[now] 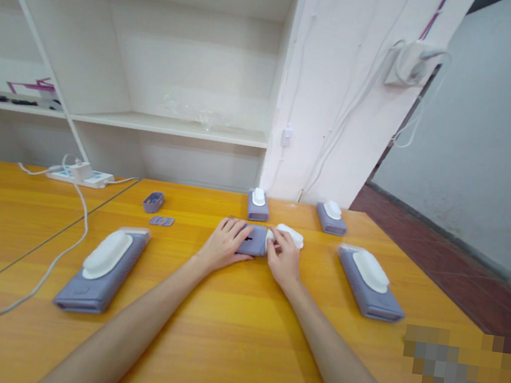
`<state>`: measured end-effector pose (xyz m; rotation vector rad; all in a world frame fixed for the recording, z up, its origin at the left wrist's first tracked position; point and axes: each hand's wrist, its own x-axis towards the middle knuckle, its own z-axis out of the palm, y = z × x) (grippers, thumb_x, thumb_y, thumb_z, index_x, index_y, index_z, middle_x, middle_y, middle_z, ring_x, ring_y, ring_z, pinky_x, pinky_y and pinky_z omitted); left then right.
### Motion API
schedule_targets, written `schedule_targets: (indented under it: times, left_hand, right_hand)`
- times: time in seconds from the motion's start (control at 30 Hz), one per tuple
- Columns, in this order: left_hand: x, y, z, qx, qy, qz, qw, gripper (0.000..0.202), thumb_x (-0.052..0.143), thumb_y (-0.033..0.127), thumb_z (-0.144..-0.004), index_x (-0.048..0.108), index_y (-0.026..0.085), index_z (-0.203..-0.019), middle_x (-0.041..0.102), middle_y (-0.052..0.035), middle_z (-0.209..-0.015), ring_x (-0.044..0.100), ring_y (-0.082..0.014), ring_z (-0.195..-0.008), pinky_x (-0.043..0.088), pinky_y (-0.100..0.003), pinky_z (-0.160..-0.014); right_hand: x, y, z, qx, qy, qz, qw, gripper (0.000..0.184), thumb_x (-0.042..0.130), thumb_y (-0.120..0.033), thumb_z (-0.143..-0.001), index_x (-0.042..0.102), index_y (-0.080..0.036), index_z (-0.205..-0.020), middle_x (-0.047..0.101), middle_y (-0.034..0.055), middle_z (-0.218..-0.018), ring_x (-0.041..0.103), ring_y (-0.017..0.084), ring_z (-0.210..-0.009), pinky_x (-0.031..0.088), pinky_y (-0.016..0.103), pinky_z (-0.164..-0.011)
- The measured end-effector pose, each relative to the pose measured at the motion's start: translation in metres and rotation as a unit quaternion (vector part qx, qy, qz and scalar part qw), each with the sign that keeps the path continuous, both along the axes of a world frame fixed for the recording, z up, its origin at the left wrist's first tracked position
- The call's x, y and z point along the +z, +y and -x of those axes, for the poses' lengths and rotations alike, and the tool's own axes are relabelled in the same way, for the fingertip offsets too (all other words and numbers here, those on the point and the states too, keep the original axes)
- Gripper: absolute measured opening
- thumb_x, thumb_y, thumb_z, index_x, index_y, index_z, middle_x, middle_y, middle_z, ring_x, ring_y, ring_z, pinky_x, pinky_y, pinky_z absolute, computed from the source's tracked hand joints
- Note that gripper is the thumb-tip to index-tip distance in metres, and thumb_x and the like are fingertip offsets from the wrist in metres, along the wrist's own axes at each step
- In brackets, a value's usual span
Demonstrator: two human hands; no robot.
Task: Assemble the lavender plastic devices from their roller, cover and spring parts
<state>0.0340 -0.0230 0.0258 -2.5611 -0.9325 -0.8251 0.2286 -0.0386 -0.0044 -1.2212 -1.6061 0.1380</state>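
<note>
Both my arms reach forward over a yellow wooden table. My left hand lies on the left end of a small lavender device, fingers curled over it. My right hand pinches a white rounded piece at the device's right end. The two hands nearly touch over the device.
Similar lavender devices with white tops lie around: a large one at left, one at right, two small ones at the back. A small lavender tray and flat piece sit behind. A power strip trails a white cable.
</note>
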Motion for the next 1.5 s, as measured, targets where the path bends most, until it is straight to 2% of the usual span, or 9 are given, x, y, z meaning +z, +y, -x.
schedule_targets:
  times: [0.13,0.37,0.63,0.9,1.07,1.2,1.5]
  left_hand:
    - [0.0,0.0006,0.0003,0.002,0.0,-0.003,1.0,0.066,0.055,0.056,-0.074,0.04,0.017,-0.126,0.051,-0.0148,-0.119,0.046,-0.0301,-0.11,0.032,-0.047,-0.095]
    - [-0.0014,0.0017,0.0012,-0.007,0.016,-0.014,1.0,0.065,0.053,0.056,-0.075,0.041,0.016,-0.125,0.05,-0.0146,-0.122,0.044,-0.0303,-0.113,0.03,-0.047,-0.098]
    - [-0.0026,0.0027,0.0029,0.01,0.012,-0.016,1.0,0.066,0.054,0.055,-0.075,0.04,0.016,-0.127,0.05,-0.0142,-0.123,0.044,-0.0299,-0.113,0.03,-0.046,-0.098]
    - [-0.0048,0.0032,0.0025,0.014,0.006,-0.035,0.999,0.066,0.055,0.053,-0.076,0.039,0.017,-0.128,0.05,-0.0142,-0.124,0.044,-0.0295,-0.114,0.03,-0.047,-0.099]
    - [-0.0058,0.004,0.0036,0.013,0.003,-0.042,0.999,0.066,0.055,0.055,-0.075,0.04,0.016,-0.127,0.05,-0.0145,-0.124,0.044,-0.0292,-0.115,0.03,-0.047,-0.1]
    - [-0.006,0.0042,0.0036,0.011,0.002,-0.044,0.999,0.065,0.054,0.055,-0.075,0.041,0.017,-0.126,0.05,-0.0148,-0.124,0.044,-0.0295,-0.115,0.03,-0.048,-0.099]
    - [-0.006,0.0025,0.0031,0.014,0.004,-0.047,0.999,0.064,0.054,0.053,-0.077,0.04,0.017,-0.128,0.05,-0.014,-0.126,0.043,-0.0298,-0.117,0.027,-0.049,-0.101]
  right_hand:
    - [-0.0006,0.0002,-0.0012,-0.021,0.001,-0.01,1.0,0.035,0.047,-0.026,-0.083,0.059,-0.022,-0.116,0.057,0.008,-0.102,0.057,0.016,-0.079,0.05,0.03,-0.07]
    - [0.0049,-0.0021,-0.0021,-0.008,-0.046,0.0,0.999,0.034,0.048,-0.026,-0.082,0.061,-0.024,-0.114,0.058,0.0077,-0.1,0.057,0.02,-0.09,0.048,0.034,-0.079]
    - [0.0025,-0.0021,-0.0009,0.035,-0.063,-0.011,0.997,0.047,0.046,-0.022,-0.082,0.045,-0.02,-0.13,0.056,0.0104,-0.117,0.054,0.023,-0.104,0.043,0.042,-0.093]
    - [0.0001,-0.0008,-0.0018,0.016,-0.05,0.004,0.999,0.044,0.047,-0.022,-0.082,0.05,-0.021,-0.125,0.054,0.0096,-0.115,0.053,0.022,-0.104,0.048,0.038,-0.086]
    - [0.003,-0.0005,-0.0029,0.041,-0.016,0.011,0.999,0.042,0.047,-0.021,-0.082,0.051,-0.02,-0.124,0.055,0.0092,-0.112,0.057,0.019,-0.094,0.051,0.031,-0.076]
    - [0.0047,-0.0016,-0.0028,0.044,-0.02,0.012,0.999,0.041,0.047,-0.021,-0.082,0.053,-0.019,-0.122,0.056,0.0094,-0.11,0.057,0.019,-0.091,0.05,0.034,-0.08]
    - [0.0046,-0.0025,-0.0016,0.043,-0.042,0.005,0.998,0.042,0.045,-0.021,-0.083,0.051,-0.022,-0.124,0.055,0.0092,-0.119,0.053,0.023,-0.106,0.045,0.04,-0.089]
